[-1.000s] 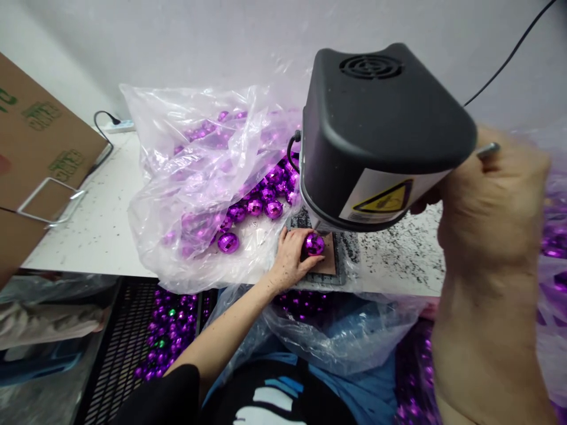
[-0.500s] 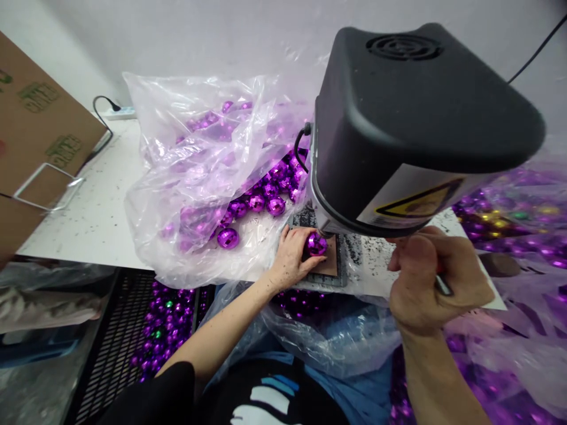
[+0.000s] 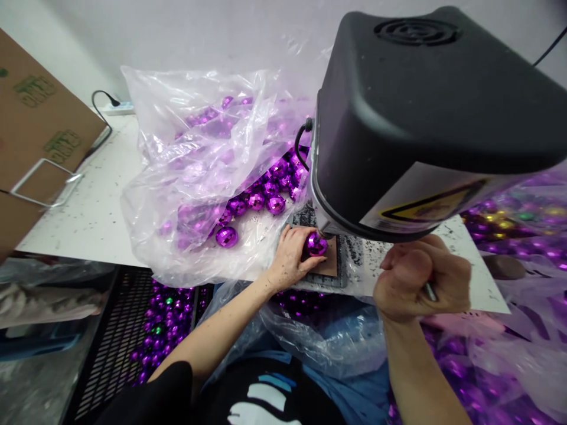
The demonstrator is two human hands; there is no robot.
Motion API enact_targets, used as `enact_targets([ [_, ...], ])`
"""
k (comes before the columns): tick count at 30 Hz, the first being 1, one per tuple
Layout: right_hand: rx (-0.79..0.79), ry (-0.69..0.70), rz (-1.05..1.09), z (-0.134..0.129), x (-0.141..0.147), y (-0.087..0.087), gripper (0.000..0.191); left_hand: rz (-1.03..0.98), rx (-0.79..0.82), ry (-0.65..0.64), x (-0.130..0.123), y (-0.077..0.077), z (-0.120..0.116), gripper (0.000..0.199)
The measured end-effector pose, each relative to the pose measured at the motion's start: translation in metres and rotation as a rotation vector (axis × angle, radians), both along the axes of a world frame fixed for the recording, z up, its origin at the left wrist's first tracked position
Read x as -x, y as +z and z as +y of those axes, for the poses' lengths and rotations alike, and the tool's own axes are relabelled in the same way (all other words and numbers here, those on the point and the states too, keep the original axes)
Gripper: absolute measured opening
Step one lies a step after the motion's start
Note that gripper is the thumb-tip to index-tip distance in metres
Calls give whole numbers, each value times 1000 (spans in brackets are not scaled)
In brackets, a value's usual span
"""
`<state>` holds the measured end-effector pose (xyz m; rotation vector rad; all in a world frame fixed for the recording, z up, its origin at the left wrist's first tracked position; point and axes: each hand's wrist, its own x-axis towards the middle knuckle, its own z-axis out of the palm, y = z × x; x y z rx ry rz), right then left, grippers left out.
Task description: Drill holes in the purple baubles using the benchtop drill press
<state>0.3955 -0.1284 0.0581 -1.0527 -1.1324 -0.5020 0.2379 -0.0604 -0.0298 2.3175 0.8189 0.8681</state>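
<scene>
My left hand (image 3: pixel 292 255) holds a shiny purple mirrored ball (image 3: pixel 316 244) between thumb and fingers, over a brown pad (image 3: pixel 326 267) on the machine's base. The ball sits right under the lower front end of a black machine head (image 3: pixel 398 118). Below that head, on the right, my right hand (image 3: pixel 423 277) is closed round a handle, of which only a metal end (image 3: pixel 430 291) shows. More purple balls (image 3: pixel 275 204) spill from a clear plastic bag (image 3: pixel 199 165) left of the machine.
A cardboard box (image 3: pixel 39 130) stands at the far left beside a black cable. Below the white table (image 3: pixel 88 230), a black crate (image 3: pixel 110 336) is near many purple balls. Bagged balls (image 3: pixel 500 221) lie at the right. Dark flecks dot the tabletop.
My right hand has moved a little to the left, still closed. The machine head looks slightly larger and further right. My left hand and the ball have hardly moved.
</scene>
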Motion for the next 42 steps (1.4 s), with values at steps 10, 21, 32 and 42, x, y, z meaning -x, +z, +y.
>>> enact_targets([
  [10,76,-13,38,-3,4,-7,12,6,3,-6,-1,2,1,51],
  [21,107,-14,52,-9,-2,6,21,8,31,-12,-2,-1,2,53],
  [32,377,88,260,27,-21,98,50,-51,74,-99,31,10,-45,59],
  [42,391,72,287,27,-18,97,50,341,-79,-268,63,-21,-96,86],
])
